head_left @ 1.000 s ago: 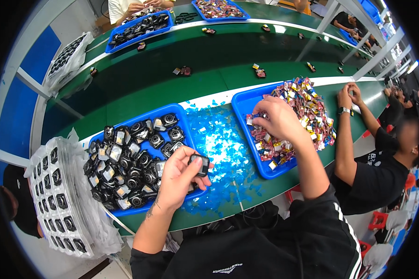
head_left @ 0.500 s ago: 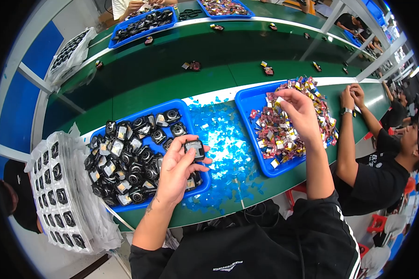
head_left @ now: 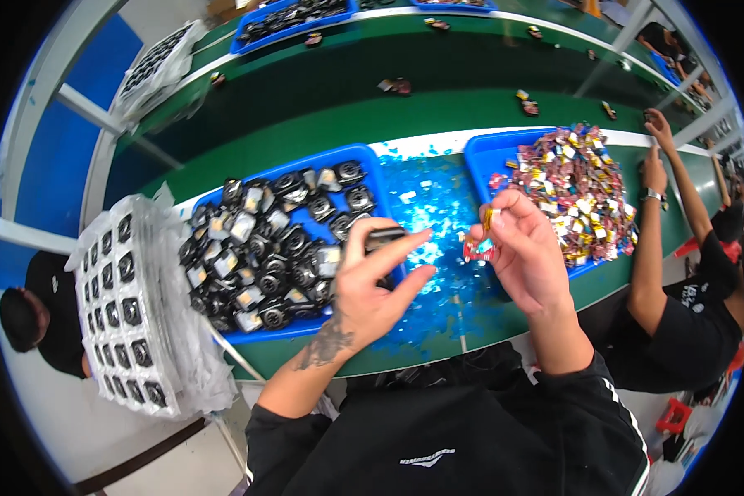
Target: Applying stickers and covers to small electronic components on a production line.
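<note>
My left hand (head_left: 370, 285) holds a black smartwatch case (head_left: 382, 239), seen edge-on and partly covered by the fingers; thumb and forefinger reach out to the right. My right hand (head_left: 525, 248) pinches a small red circuit board (head_left: 478, 250) with a yellow piece at its top. Left of and beneath my left hand, a blue tray (head_left: 372, 161) is heaped with similar black watch cases (head_left: 260, 248). Beyond my right hand, a second blue tray (head_left: 481, 157) bears a pile of small red and yellow circuit boards (head_left: 579, 194).
Blue film scraps (head_left: 426, 186) litter the green bench between the trays. A stack of plastic trays with watch cases (head_left: 120, 314) stands at the left. Behind runs a green conveyor (head_left: 306, 107) with scattered parts. A co-worker's arms (head_left: 657, 223) are at the right.
My right hand has come back from the board pile toward the left hand, now with a red board in it. My left hand has turned the watch case edge-on. The whole view has shifted.
</note>
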Tool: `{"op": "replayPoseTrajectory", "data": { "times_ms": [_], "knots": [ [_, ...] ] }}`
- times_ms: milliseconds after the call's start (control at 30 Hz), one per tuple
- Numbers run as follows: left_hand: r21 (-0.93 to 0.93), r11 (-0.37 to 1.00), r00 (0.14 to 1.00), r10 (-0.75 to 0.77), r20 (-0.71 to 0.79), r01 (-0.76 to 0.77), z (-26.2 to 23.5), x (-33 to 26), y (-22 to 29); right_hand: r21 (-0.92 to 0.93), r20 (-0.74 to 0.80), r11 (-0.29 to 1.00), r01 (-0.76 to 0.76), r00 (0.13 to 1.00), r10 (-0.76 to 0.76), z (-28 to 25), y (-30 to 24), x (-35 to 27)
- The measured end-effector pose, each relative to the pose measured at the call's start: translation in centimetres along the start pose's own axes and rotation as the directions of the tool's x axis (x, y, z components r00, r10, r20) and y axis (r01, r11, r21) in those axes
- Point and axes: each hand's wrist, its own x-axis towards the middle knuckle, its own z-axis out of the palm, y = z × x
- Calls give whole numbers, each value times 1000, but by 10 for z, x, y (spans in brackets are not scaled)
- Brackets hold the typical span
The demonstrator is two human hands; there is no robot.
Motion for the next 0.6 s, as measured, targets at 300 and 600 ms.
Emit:
{"op": "replayPoseTrajectory", "data": {
  "times_ms": [300,600],
  "knots": [
    [82,995,996,68,-51,-63,4,-6,-5,-183,20,966,185,983,-184,22,49,-8],
    [-758,561,933,-315,176,332,1,-3,-10,-716,288,610,340,940,-185,16,29,-10]
  ]
}}
